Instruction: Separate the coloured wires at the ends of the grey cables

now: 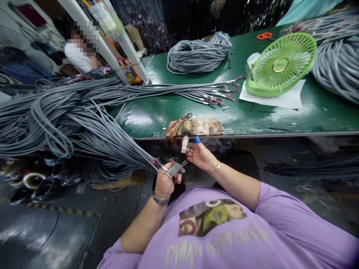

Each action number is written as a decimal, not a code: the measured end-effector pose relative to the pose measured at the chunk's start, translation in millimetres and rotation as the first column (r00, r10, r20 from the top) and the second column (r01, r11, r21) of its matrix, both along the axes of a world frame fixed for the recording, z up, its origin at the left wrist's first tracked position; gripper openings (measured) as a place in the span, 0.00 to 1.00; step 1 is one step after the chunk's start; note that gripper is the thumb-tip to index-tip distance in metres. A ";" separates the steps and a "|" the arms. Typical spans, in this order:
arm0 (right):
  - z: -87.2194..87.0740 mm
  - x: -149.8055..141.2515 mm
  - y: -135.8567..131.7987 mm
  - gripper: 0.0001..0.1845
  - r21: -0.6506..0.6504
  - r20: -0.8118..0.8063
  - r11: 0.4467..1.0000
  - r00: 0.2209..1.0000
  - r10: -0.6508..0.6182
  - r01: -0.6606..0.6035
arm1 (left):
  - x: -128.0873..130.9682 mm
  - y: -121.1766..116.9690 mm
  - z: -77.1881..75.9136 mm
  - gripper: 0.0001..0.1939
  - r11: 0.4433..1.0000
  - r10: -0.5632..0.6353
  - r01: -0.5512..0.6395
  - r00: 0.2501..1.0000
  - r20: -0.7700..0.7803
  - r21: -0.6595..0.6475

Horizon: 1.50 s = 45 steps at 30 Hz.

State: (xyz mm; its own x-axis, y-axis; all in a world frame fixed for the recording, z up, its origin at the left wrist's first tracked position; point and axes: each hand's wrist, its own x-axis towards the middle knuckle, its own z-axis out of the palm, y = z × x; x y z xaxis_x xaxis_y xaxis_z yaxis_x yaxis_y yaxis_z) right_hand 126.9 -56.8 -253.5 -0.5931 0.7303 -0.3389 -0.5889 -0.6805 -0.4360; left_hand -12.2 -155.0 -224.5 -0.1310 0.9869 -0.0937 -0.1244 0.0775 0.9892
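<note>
My left hand (165, 181) is closed around the end of a grey cable (150, 160). Thin coloured wires (176, 160) fan out above its thumb, which wears a grey cover. To the right, my right hand (202, 156) is raised with its fingers partly bent and apart. One of its fingertips has a blue cover (198, 139), and a pale pinkish wrap (185, 144) shows at another. I see nothing held in it. Just beyond, at the table edge, lies a taped board (206, 127) with red and black leads.
A large heap of grey cables (56, 112) covers the left side. On the green table (151, 121) are stripped cable ends (218, 98), a coil (199, 54), a green fan (280, 65) and orange-handled scissors (264, 36). A person (80, 52) sits behind a white post (112, 41).
</note>
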 end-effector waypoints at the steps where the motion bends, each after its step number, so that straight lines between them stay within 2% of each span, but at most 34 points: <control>1: -1.9 2.3 -0.8 0.26 -0.009 0.011 1.000 1.000 0.001 0.000 | -2.2 -1.1 -2.0 0.15 1.000 0.008 -0.008 1.000 -0.001 -0.009; 8: -7.2 17.3 -8.4 0.21 -0.015 0.085 1.000 0.996 0.006 -0.005 | -10.8 -4.1 -12.1 0.15 0.998 0.057 -0.057 0.998 0.015 -0.036; 14: -9.6 30.7 -15.3 0.17 0.011 0.154 0.999 0.987 -0.045 0.044 | -9.8 0.9 -11.1 0.17 0.998 0.002 0.000 0.999 0.032 -0.058; 16: -9.0 34.7 -17.8 0.17 0.063 0.185 0.995 0.979 -0.088 0.078 | -10.7 2.8 -9.4 0.19 0.998 -0.020 0.024 0.998 0.061 -0.060; 19: -3.3 40.6 -24.8 0.17 0.234 0.252 0.968 0.955 -0.154 0.095 | -11.4 2.4 -5.7 0.20 0.991 -0.080 0.086 0.995 0.058 -0.106; 22: 9.1 45.6 -37.9 0.14 0.452 0.365 0.892 0.914 -0.178 -0.007 | -7.5 -2.6 -2.1 0.19 0.977 -0.129 0.122 0.991 -0.028 -0.174; 25: 25.4 47.1 -53.1 0.15 0.616 0.428 0.763 0.896 -0.116 -0.196 | 0.3 -8.2 -0.1 0.15 0.980 -0.146 0.126 0.981 -0.125 -0.155; 28: 41.4 42.1 -64.2 0.17 0.693 0.476 0.641 0.877 -0.063 -0.330 | 5.8 -10.4 1.5 0.09 0.986 -0.164 0.156 0.944 -0.287 -0.049; 31: 53.6 33.4 -69.8 0.11 0.743 0.508 0.581 0.845 -0.165 -0.333 | 6.3 -9.8 4.4 0.14 0.977 -0.170 0.211 0.879 -0.446 0.043; 33: 58.6 29.6 -72.3 0.09 0.758 0.501 0.573 0.841 -0.205 -0.311 | 4.5 -9.7 7.4 0.14 0.967 -0.199 0.249 0.863 -0.465 0.050; 35: 60.3 29.5 -74.6 0.08 0.752 0.493 0.591 0.845 -0.209 -0.292 | 1.9 -10.9 11.1 0.10 0.955 -0.241 0.294 0.859 -0.451 0.049; 37: 58.8 33.6 -76.1 0.08 0.724 0.490 0.640 0.845 -0.214 -0.257 | -1.5 -13.7 15.5 0.06 0.932 -0.303 0.357 0.861 -0.407 0.062; 39: 55.0 40.4 -76.0 0.09 0.688 0.495 0.694 0.836 -0.238 -0.210 | -5.1 -17.2 20.8 0.09 0.906 -0.369 0.415 0.871 -0.324 0.081; 41: 50.7 47.2 -74.1 0.09 0.670 0.501 0.724 0.820 -0.278 -0.164 | -8.3 -20.3 26.6 0.15 0.911 -0.370 0.399 0.902 -0.221 0.105; 42: 49.0 49.9 -72.8 0.09 0.667 0.504 0.729 0.814 -0.289 -0.154 | -9.2 -21.3 29.5 0.17 0.927 -0.334 0.357 0.926 -0.178 0.117; 45: 47.1 52.6 -70.2 0.11 0.649 0.518 0.734 0.824 -0.231 -0.203 | -7.4 -21.0 36.1 0.16 0.948 -0.269 0.296 0.942 -0.200 0.120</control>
State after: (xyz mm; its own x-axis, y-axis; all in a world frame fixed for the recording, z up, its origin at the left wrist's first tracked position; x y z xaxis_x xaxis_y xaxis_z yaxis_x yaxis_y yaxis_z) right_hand 179.6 -127.0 -206.4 -0.4570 0.8892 -0.0224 -0.1160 -0.0846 -0.9896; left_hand -19.6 -176.0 -188.4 0.1543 0.9866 0.0530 0.0609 -0.0630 0.9962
